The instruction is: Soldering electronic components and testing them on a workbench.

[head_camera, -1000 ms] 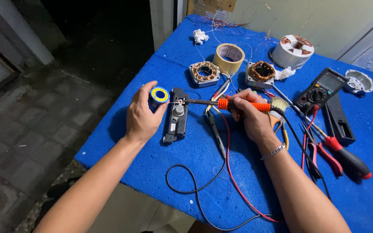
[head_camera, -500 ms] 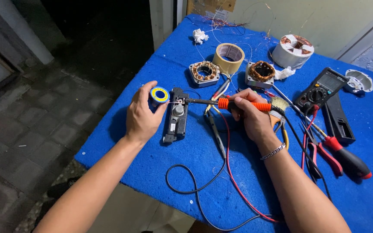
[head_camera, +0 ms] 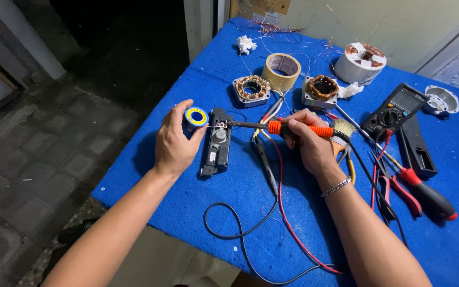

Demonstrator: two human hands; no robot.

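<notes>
Head view: left hand (head_camera: 173, 143) fingers grip a solder spool (head_camera: 195, 117); right hand (head_camera: 309, 142) fingers pinch an orange-handled soldering iron (head_camera: 282, 127), tip over the black device (head_camera: 217, 142) on the blue worktop (head_camera: 187, 191).

Makeshift electrical repair bench, set by a doorway over grey paving; blue foam-covered table (head_camera: 304, 223) strewn with wound motor stators (head_camera: 251, 87), a multimeter (head_camera: 394, 109) with leads, screwdrivers (head_camera: 426, 191), tape roll (head_camera: 281, 70), loose copper wire (head_camera: 272, 26); a soldering iron (head_camera: 288, 127) in use.
</notes>
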